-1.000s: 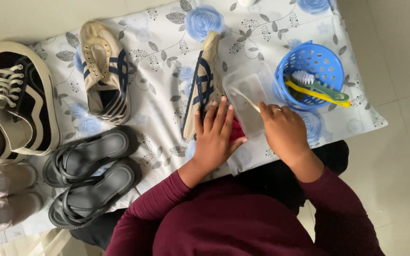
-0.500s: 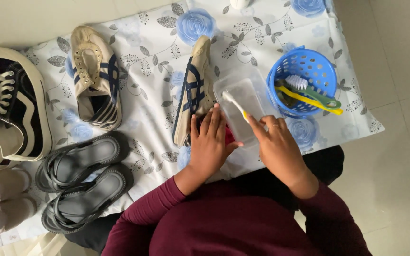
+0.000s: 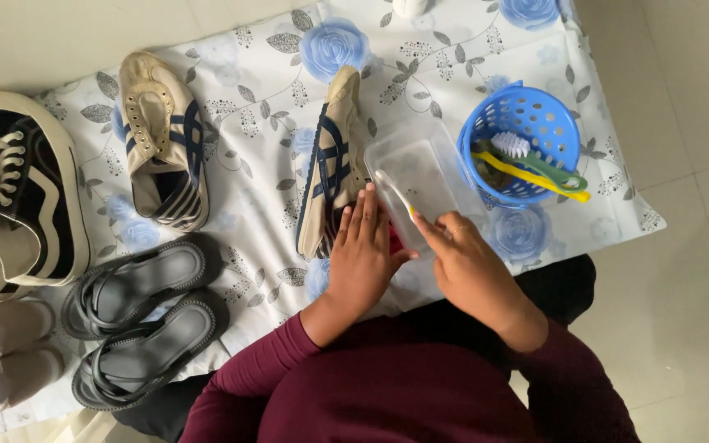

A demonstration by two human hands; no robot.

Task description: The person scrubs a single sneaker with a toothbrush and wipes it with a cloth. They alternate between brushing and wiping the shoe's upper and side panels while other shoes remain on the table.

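My left hand (image 3: pixel 363 256) lies flat, fingers stretched out, over the heel of a beige sneaker with navy stripes (image 3: pixel 331 160) that rests on its side. A small red thing (image 3: pixel 395 240) peeks out under its fingertips. My right hand (image 3: pixel 471 267) pinches a thin brush with a yellow and white handle (image 3: pixel 394 194). The brush's far end reaches into a clear plastic tub (image 3: pixel 424 168) that stands between the sneaker and a blue basket (image 3: pixel 527 115).
The blue basket holds a green brush and a yellow one (image 3: pixel 535 168). The matching sneaker (image 3: pixel 162 139), a black and white sneaker (image 3: pixel 22 197), grey sandals (image 3: pixel 137 320) and pale shoes (image 3: pixel 2 353) lie to the left on a floral cloth (image 3: pixel 256 90). Tiled floor surrounds it.
My hands have stayed at the tub and the sneaker. The brush in my right hand has reached a little further into the tub.
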